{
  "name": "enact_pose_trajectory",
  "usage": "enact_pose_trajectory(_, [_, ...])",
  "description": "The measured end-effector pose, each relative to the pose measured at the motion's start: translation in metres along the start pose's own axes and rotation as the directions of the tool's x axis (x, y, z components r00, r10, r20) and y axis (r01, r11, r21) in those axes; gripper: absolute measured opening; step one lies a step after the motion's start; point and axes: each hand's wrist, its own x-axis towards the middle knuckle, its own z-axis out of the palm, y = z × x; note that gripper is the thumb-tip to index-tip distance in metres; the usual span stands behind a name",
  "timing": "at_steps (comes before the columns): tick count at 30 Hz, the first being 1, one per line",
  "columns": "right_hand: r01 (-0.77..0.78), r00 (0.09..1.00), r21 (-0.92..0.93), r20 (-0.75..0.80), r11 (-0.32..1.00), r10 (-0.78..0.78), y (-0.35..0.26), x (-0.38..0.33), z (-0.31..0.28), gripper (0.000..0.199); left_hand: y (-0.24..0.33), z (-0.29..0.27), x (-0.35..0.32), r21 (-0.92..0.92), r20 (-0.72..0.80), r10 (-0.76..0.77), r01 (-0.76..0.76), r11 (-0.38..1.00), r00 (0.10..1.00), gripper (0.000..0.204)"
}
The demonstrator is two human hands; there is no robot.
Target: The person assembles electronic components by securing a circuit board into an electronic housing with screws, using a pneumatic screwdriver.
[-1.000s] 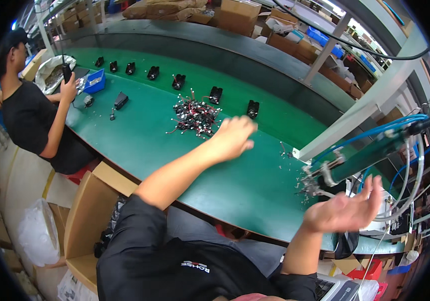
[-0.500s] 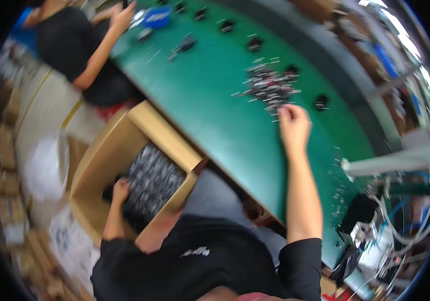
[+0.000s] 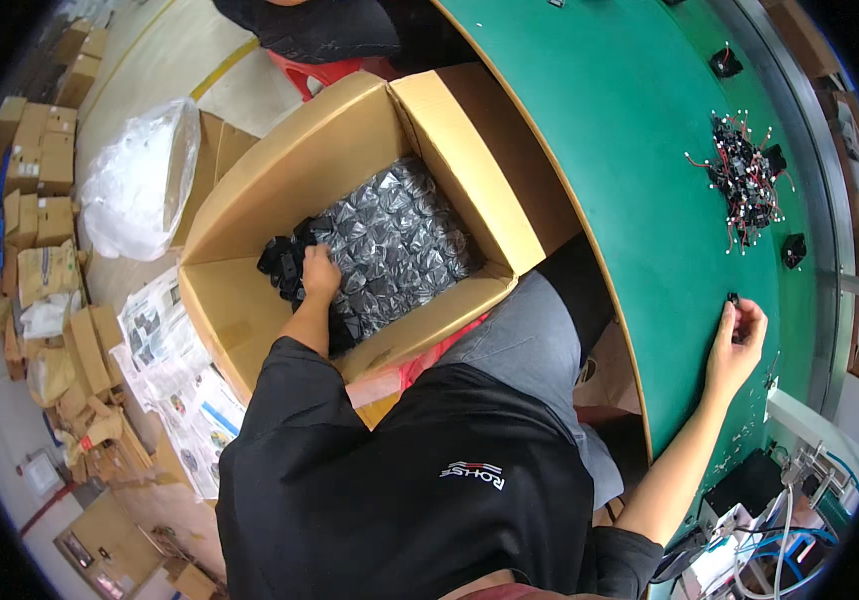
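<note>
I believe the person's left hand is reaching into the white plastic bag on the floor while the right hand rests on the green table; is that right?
Not quite: the head view shows the left hand inside the open cardboard box, on the black parts, not the white plastic bag. The right hand does rest on the green table.

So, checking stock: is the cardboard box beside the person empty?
No, the cardboard box holds shiny grey bagged parts, and the left hand reaches into them.

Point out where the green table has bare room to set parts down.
The green table is bare across the wide stretch between the cardboard box and the heap of wired black parts. It is crowded at that heap, and the right hand occupies the near edge.
</note>
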Motion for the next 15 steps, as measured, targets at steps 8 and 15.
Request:
enact_pose_trajectory(8, [0.137, 0.99, -0.243, 0.065, 0.96, -0.125, -0.039, -0.004, 0.005, 0.024, -0.018, -0.015, 0.091, 0.203, 0.254, 0.052, -0.106, 0.973, 0.966, 0.051])
enact_pose_trajectory(15, [0.014, 1.0, -0.117, -0.006, 0.993, -0.014, -0.026, -0.016, -0.018, 0.028, 0.054, 0.002, 0.081, 0.377, 0.304, 0.08, -0.197, 0.905, 0.949, 0.041])
